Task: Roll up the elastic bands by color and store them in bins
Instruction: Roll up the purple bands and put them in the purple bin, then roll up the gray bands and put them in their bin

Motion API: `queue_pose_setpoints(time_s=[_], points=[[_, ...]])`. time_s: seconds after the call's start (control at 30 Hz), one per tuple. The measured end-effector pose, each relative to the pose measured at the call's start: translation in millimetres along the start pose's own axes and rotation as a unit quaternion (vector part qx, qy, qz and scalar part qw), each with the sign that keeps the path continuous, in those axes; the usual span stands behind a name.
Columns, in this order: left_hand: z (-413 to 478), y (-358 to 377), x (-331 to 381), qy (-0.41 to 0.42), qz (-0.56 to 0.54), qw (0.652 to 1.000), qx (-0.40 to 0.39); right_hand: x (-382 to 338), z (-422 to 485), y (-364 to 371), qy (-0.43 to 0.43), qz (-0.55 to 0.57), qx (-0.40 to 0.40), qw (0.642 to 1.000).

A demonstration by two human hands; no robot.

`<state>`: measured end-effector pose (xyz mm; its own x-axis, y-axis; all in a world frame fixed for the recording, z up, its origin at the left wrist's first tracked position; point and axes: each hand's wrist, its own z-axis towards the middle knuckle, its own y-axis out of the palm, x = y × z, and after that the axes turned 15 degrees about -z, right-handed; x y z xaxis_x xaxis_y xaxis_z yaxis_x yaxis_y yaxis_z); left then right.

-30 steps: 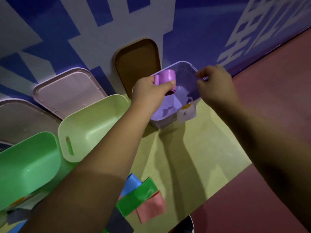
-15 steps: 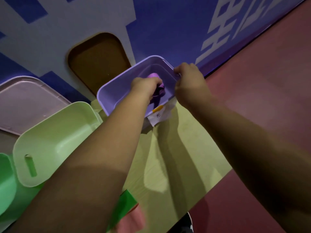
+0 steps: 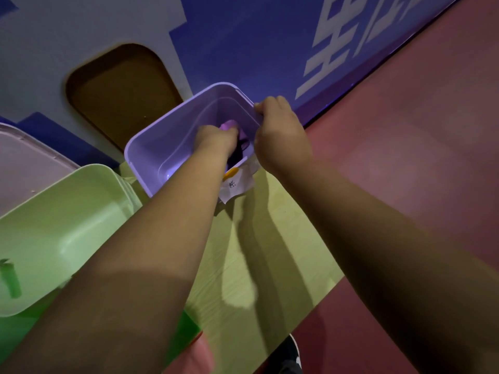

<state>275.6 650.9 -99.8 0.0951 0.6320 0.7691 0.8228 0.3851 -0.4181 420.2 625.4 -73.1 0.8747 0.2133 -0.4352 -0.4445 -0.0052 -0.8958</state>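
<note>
left hand (image 3: 216, 137) reaches inside purple bin (image 3: 162, 147), fingers curled round purple band roll (image 3: 228, 125), low near right wall, likely set down gently so roll won't unwind. right hand (image 3: 280, 133) pinches bin's right rim, probably steadying it.

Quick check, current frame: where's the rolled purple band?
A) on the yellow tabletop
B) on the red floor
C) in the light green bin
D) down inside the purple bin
D: the left hand holds the purple roll down inside the purple bin, below its rim, while the right hand grips that bin's edge.
</note>
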Motion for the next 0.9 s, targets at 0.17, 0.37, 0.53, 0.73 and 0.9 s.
queue_pose_setpoints(time_s=[0.17, 0.37, 0.53, 0.73, 0.9], points=[[-8, -6, 3, 0.044, 0.033, 0.998, -0.009, -2, 0, -6, 0.017, -0.012, -0.037, 0.999], [-48, -64, 15, 0.119, -0.002, 0.993, -0.014, -16, -18, -27, 0.006, -0.043, -0.052, 0.998], [-108, -132, -7, 0.151, -0.107, 0.982, -0.049, -57, -52, -54, -0.011, -0.037, -0.011, 0.999], [-189, -215, -74, 0.130, -0.261, 0.954, -0.071, -146, -130, -57, -0.058, 0.081, 0.007, 0.995], [-235, -303, -156, 0.119, -0.296, 0.948, -0.004, -229, -221, -24, -0.110, 0.179, -0.061, 0.976]])
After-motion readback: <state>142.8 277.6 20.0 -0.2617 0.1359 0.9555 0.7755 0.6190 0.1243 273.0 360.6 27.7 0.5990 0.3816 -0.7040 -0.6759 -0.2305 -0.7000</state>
